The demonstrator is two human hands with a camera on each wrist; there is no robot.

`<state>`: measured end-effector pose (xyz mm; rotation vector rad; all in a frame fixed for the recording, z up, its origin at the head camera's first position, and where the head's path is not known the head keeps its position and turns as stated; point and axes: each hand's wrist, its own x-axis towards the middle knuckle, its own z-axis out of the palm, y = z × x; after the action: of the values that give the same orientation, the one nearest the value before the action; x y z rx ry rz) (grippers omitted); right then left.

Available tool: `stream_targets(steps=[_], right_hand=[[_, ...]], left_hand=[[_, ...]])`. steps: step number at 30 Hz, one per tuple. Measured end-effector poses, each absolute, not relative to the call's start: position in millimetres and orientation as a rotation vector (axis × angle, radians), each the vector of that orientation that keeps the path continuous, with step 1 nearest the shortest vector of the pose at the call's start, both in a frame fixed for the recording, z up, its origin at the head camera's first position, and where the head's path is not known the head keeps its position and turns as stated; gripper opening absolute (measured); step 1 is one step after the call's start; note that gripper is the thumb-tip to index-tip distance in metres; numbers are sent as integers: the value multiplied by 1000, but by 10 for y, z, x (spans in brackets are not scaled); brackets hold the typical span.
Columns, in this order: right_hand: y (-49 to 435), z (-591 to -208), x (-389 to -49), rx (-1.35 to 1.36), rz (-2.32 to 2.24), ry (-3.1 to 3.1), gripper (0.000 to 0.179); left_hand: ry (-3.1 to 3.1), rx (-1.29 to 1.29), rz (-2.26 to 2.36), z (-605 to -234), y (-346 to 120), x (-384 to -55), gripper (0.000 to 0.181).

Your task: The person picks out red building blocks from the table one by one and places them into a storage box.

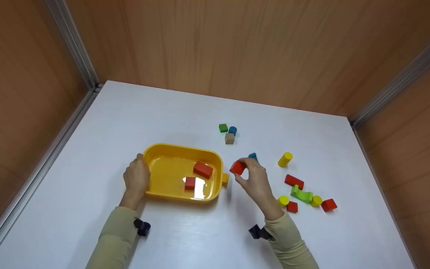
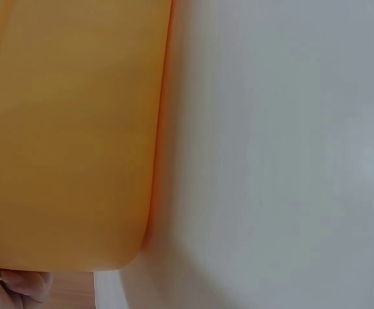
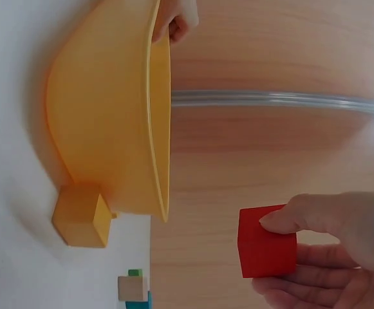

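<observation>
My left hand (image 1: pixel 136 177) grips the left end of a yellow plastic tub (image 1: pixel 179 147) by its rim; in the left wrist view only some fingers (image 2: pixel 26 286) show at the tub's corner. Two red blocks (image 1: pixel 203 169) lie inside the tub, toward its right half. Just off the tub's right end, my right hand (image 1: pixel 255 183) pinches another red block (image 1: pixel 237 167) between thumb and fingers. The right wrist view has this block held up above the tabletop, apart from the tub. An orange-yellow block (image 3: pixel 80 215) stands on the table against or close beside the tub's right end.
Behind the tub are a green cube (image 1: pixel 223 128), a blue cylinder (image 1: pixel 233 130) and a plain wooden cube (image 1: pixel 229 138). A blue block (image 1: pixel 252 156) is partly hidden by my right hand. Farther right lie a yellow cylinder (image 1: pixel 285 159), a green arch (image 1: pixel 301 194) and several red and yellow blocks. Wooden panels surround the table.
</observation>
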<state>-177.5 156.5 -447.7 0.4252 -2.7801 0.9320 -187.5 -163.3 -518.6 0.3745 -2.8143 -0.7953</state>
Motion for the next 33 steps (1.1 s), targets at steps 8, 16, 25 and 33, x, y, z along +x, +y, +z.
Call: stream_targets(steps=[8,16,25,33], right_hand=[[1333,-4481,-1730,634,906,-2804,37],[1151,-4505,-1712,787,860,-2945,38],[1011,-4606,-1767,878,768,-3097,39],[936,-4662,-1891,930,761,-3183,36]], left_hand=[[-2791,357,-798,-5198,-1629,-1863,18],[-2820,384,-791,-5195,-1633,-1860,20],[-2816,397,-796,-5214,-1626,-1850,20],[-2804,384,-791,-5203,-1622,-1854,21]])
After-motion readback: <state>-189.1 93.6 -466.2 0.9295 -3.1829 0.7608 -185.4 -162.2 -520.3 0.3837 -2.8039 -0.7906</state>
